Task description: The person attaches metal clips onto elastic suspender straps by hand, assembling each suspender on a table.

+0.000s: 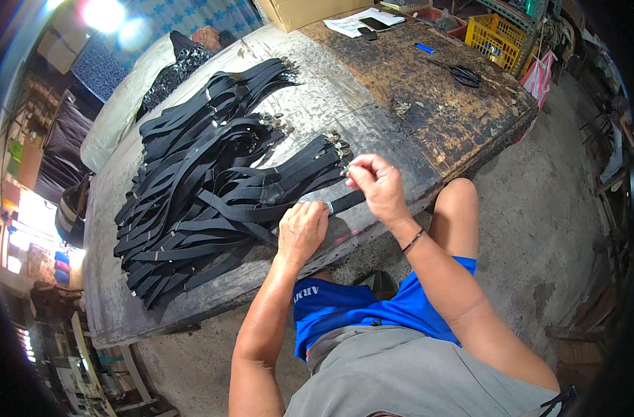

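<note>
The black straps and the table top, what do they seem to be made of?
The black straps look like matte woven webbing or elastic, since they bend and lie limp; shiny metal-looking clips sit at their ends. The table top seems to be worn wood, dark and scuffed, partly under a greyish, clouded sheet, perhaps plastic.

Brown cardboard box (310,12) at table's far edge, dark phone screen (374,23) on white papers (352,24) nearby

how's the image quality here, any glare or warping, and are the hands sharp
Head view: strong fisheye warp, so the worn table edges bow and the corners go black; a blown-out light flare sits at the top left; the left hand and right hand are fairly sharp over the black straps, though the small metal piece pinched by the right hand is too small to make out.
</note>
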Demonstrator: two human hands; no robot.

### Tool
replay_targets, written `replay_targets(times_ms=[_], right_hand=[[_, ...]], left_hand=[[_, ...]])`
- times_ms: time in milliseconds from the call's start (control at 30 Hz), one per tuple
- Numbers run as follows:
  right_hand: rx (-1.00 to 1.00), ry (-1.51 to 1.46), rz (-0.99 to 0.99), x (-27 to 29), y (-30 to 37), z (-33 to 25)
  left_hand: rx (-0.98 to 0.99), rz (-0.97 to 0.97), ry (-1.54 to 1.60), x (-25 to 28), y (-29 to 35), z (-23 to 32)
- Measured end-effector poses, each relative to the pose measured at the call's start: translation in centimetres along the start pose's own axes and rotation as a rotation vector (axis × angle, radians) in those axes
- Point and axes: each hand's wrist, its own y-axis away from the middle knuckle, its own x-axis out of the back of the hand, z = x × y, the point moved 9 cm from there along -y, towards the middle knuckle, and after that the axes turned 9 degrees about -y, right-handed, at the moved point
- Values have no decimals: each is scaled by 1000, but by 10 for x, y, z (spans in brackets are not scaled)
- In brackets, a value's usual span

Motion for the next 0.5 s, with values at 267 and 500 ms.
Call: replay_targets(times_ms=[267,500], right_hand=[[361,691,-348,-35,32,4],[432,736,-436,-39,41,4]], left_hand=[[96,80,164,7,3,-11],[104,106,159,10,4,-10]])
